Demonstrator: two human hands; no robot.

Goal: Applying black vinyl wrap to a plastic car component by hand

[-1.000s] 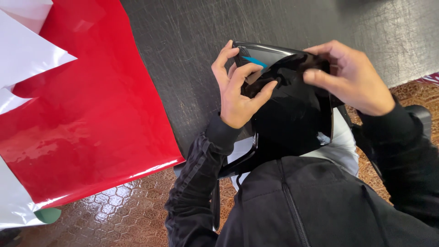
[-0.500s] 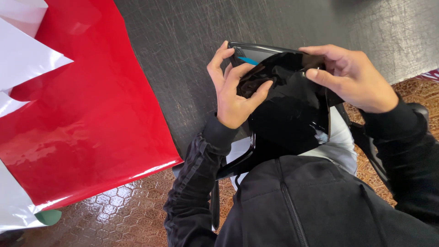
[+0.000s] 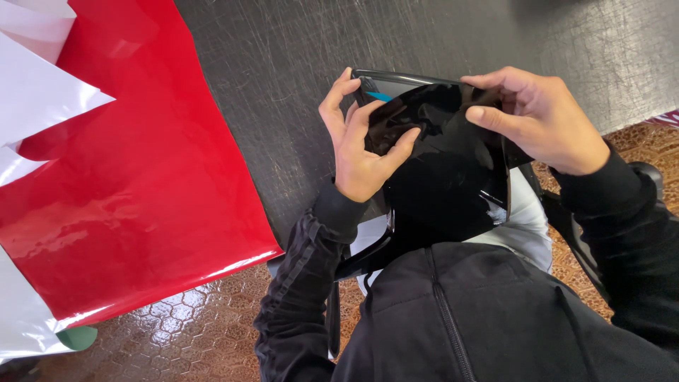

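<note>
I hold a glossy black curved panel (image 3: 442, 177) upright against my chest, its top edge resting near the dark table's (image 3: 283, 78) front edge. My left hand (image 3: 361, 145) grips the panel's upper left corner, thumb pressed on its shiny face near a small blue patch (image 3: 378, 95). My right hand (image 3: 537, 120) pinches the upper right edge, fingers curled over the top. Both arms are in black sleeves.
A large glossy red sheet (image 3: 134, 184) with white backing (image 3: 42, 99) drapes over the table's left side and hangs past its edge. Below is a brown hexagon-patterned floor (image 3: 184, 325). A chair part (image 3: 643, 177) shows behind my right arm.
The panel and both hands have shifted slightly up and to the right in view. The grips are unchanged.
</note>
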